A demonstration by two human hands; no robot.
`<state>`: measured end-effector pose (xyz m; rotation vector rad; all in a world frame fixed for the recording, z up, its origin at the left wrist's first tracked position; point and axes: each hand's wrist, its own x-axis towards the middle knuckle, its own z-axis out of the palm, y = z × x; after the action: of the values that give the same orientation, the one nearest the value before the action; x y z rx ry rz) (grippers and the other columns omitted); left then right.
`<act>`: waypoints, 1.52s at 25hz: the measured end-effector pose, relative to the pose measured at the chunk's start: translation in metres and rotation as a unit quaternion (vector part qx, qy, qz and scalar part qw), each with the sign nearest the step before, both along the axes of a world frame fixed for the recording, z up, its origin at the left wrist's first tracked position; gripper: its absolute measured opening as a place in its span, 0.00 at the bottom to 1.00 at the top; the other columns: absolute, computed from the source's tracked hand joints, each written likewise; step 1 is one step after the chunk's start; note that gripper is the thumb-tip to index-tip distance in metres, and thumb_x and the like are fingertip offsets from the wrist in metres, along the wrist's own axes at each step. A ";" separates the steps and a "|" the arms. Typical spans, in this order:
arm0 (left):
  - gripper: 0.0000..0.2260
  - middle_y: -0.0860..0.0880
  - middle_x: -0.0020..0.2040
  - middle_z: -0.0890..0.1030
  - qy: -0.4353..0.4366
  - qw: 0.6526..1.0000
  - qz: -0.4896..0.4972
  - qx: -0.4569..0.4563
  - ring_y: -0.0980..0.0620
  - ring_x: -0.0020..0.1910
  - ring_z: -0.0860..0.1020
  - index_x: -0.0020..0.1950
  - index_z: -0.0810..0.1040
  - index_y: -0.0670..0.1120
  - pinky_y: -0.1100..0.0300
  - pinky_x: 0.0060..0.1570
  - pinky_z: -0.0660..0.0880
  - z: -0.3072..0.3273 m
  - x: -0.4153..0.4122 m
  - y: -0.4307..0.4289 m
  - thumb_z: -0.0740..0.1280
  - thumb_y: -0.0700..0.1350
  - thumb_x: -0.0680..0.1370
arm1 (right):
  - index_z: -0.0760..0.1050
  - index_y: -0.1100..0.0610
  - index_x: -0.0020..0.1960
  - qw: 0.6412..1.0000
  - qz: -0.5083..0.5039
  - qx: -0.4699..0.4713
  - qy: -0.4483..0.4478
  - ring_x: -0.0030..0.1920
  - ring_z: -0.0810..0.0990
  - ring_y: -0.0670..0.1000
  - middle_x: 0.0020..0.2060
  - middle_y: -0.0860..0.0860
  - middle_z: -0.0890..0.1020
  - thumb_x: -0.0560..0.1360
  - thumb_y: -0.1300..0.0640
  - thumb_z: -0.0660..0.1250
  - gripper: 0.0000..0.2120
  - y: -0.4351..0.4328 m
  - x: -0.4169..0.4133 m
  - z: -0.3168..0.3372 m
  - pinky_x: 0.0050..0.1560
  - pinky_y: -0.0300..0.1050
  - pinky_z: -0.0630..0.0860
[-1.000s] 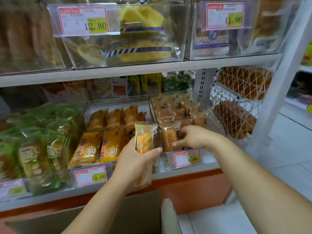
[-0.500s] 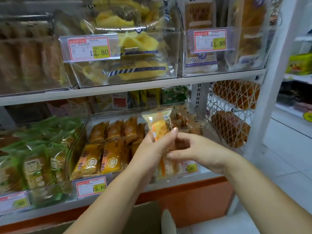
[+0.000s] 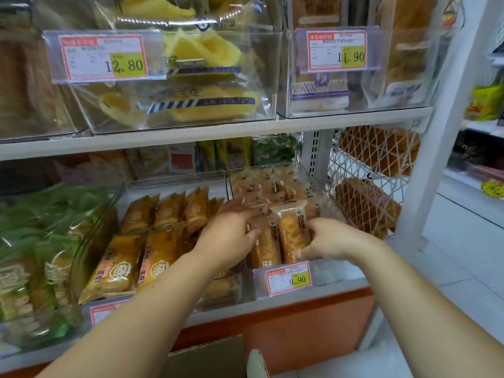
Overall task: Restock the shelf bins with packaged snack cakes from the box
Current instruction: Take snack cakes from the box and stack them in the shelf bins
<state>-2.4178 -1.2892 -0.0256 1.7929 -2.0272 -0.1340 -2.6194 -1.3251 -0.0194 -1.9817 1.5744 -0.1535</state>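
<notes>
- Both hands are in at the lower shelf, working the clear bin [image 3: 335, 271] on the right, the one with the 9.90 price tag [image 3: 289, 278] on its front.
- Our left hand [image 3: 229, 236] is stretched out, fingers long and fairly flat over the rows behind. The thumb is pushed against the side of the left front pack [image 3: 266, 248], so it presses rather than grips.
- Our right hand [image 3: 330, 238] has its fingers curled onto the right edge of the snack cake pack [image 3: 293, 236], with the thumb down at the lower corner. That is a pinch hold.
- Those two packs stand upright at the very front of the bin, side by side and touching, just behind the tag.
- More of the same packs [image 3: 270, 184] fill the bin toward the back.
- The cardboard box [image 3: 212, 356] sits low at the bottom edge of our view, below the shelf. We cannot see what is inside it.
- One bin to the left we have yellow packs [image 3: 152, 249], and beyond them green packs [image 3: 32, 241].
- On the shelf above there are clear bins with a 12.80 tag [image 3: 103, 57] and an 11.90 tag [image 3: 338, 50].
- Right of our bin is a white mesh basket [image 3: 381, 165] with brown loaves [image 3: 365, 208] in it.
</notes>
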 end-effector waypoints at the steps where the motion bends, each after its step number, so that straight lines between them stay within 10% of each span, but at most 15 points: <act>1: 0.19 0.55 0.72 0.71 0.000 1.000 0.008 -0.010 0.55 0.75 0.61 0.70 0.73 0.55 0.56 0.73 0.63 -0.001 0.001 -0.001 0.65 0.52 0.79 | 0.76 0.57 0.55 0.999 -0.002 0.002 0.034 0.48 0.80 0.51 0.48 0.50 0.81 0.70 0.53 0.76 0.17 -0.004 0.003 0.001 0.49 0.45 0.77; 8: 0.17 0.56 0.61 0.78 0.005 1.000 0.023 -0.006 0.57 0.59 0.75 0.65 0.75 0.55 0.64 0.53 0.72 0.002 -0.001 0.004 0.67 0.57 0.77 | 0.77 0.55 0.61 0.995 -0.029 0.089 -0.034 0.54 0.80 0.51 0.55 0.51 0.81 0.53 0.34 0.76 0.42 -0.013 0.009 -0.011 0.57 0.48 0.77; 12: 0.17 0.55 0.61 0.78 0.002 1.000 0.023 -0.017 0.56 0.61 0.74 0.63 0.77 0.54 0.61 0.58 0.73 -0.002 -0.001 0.002 0.68 0.57 0.77 | 0.74 0.51 0.52 0.987 -0.055 0.035 -0.148 0.45 0.77 0.45 0.48 0.47 0.81 0.69 0.51 0.75 0.16 -0.007 0.015 -0.011 0.45 0.41 0.73; 15: 0.16 0.54 0.64 0.77 0.010 0.999 0.017 -0.025 0.54 0.70 0.68 0.62 0.77 0.53 0.56 0.67 0.69 -0.007 0.002 0.001 0.68 0.56 0.76 | 0.67 0.49 0.56 0.978 -0.065 -0.004 -0.199 0.46 0.77 0.46 0.47 0.46 0.78 0.70 0.57 0.76 0.21 -0.002 0.012 -0.011 0.48 0.40 0.72; 24: 0.14 0.50 0.65 0.76 -0.029 0.999 0.038 -0.007 0.51 0.66 0.71 0.61 0.76 0.52 0.57 0.58 0.72 0.002 0.000 0.003 0.67 0.55 0.78 | 0.71 0.48 0.51 0.993 -0.010 0.043 -0.113 0.46 0.77 0.44 0.45 0.42 0.78 0.72 0.46 0.73 0.15 0.002 0.001 0.007 0.47 0.37 0.76; 28: 0.14 0.51 0.66 0.76 -0.020 0.999 0.032 -0.019 0.51 0.70 0.68 0.62 0.76 0.51 0.58 0.62 0.70 -0.003 0.000 0.001 0.67 0.54 0.78 | 0.70 0.53 0.67 0.996 0.009 0.013 -0.086 0.57 0.76 0.49 0.61 0.48 0.78 0.73 0.48 0.72 0.25 0.005 0.013 -0.003 0.59 0.42 0.73; 33: 0.14 0.52 0.68 0.75 -0.019 0.999 0.029 -0.029 0.52 0.75 0.61 0.62 0.77 0.51 0.55 0.68 0.65 -0.011 0.000 -0.005 0.67 0.53 0.78 | 0.71 0.48 0.60 0.991 0.013 0.023 -0.135 0.49 0.74 0.44 0.52 0.45 0.77 0.76 0.50 0.70 0.15 0.010 0.014 -0.004 0.53 0.38 0.69; 38: 0.21 0.51 0.74 0.69 -0.006 0.999 0.022 -0.034 0.51 0.76 0.59 0.72 0.70 0.51 0.53 0.73 0.59 -0.012 0.000 0.004 0.64 0.55 0.80 | 0.71 0.53 0.67 0.999 0.024 0.006 -0.027 0.59 0.77 0.52 0.61 0.51 0.79 0.76 0.39 0.64 0.25 0.008 0.020 -0.011 0.60 0.46 0.72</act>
<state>-2.4178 -1.2856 -0.0380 1.7984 -1.9755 -0.0402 -2.5993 -1.3170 -0.0303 -1.9868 1.4889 -0.1769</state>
